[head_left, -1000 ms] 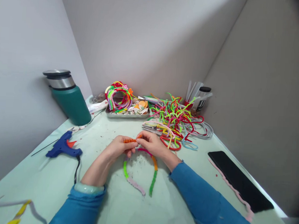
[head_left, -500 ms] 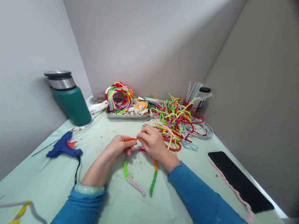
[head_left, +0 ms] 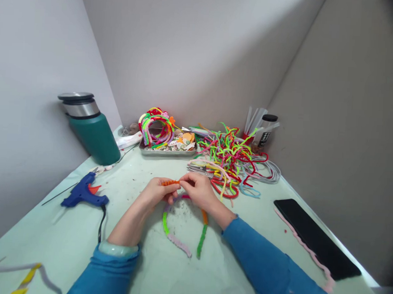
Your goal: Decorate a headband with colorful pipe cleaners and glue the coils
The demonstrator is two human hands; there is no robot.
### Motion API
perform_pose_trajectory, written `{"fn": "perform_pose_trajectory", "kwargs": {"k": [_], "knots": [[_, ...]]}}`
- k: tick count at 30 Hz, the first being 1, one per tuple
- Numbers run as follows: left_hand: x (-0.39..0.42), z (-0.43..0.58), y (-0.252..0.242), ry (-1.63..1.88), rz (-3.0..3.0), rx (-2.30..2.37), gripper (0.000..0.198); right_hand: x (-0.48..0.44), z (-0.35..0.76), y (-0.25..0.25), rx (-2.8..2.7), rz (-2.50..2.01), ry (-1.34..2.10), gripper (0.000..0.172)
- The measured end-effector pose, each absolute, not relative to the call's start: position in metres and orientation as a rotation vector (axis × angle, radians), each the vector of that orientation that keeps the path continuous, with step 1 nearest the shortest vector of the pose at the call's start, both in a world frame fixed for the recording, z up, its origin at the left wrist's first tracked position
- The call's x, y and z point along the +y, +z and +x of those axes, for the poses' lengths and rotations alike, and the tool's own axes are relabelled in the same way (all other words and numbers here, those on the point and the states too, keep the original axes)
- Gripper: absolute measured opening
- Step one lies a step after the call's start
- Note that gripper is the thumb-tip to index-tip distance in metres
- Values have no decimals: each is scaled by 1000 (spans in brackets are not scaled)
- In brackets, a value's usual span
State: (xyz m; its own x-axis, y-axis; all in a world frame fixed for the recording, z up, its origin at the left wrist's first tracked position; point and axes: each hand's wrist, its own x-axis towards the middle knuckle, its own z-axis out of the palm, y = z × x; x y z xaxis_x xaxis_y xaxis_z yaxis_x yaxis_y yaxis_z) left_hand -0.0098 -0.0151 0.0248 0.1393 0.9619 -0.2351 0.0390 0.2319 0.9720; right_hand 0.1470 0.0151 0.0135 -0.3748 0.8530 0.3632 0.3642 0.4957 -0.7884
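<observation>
Both hands are pinched shut on the same short orange pipe cleaner (head_left: 171, 183): the left hand (head_left: 159, 192) has its left end between thumb and forefinger, and the right hand (head_left: 197, 192) nips the right end with its fingertips, other fingers curled. It sits just above the top of the colour-wrapped headband (head_left: 179, 245), whose open ends lie on the worktop (head_left: 63, 236) toward the person. I can't tell whether the left hand also grips the band. Risks, as I judge them: the fuzzy wire is thin, so a weak pinch could let the end spring back and loosen any winding. Only the top of the band is steadied, so it could twist or skid on the worktop. The glue gun (head_left: 82, 193) lies near the left forearm with its cord running toward the sleeve, which could snag it. The loose pile of pipe cleaners (head_left: 230, 155) is just beyond the right hand and easy to drag. Versus 0.5 s ago: the right hand has dropped slightly toward the person. The left hand, the band and everything else haven't moved.
</observation>
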Motion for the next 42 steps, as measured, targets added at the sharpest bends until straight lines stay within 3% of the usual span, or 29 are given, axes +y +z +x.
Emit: {"fn": "perform_pose_trajectory", "kwargs": {"k": [5, 15, 27, 42], "knots": [[-13, -10, 25, 935, 1058, 1240, 27, 21, 149, 17, -1727, -1003, 1323, 14], [-14, -11, 26, 943, 1033, 1193, 28, 22, 151, 12, -1364, -857, 1705, 19], [-16, -9, 28, 975, 1093, 1234, 29, 20, 149, 15, -1327, -871, 1663, 19], [-14, -11, 23, 960, 1060, 1132, 32, 22, 149, 12, -1044, -737, 2023, 32]]}}
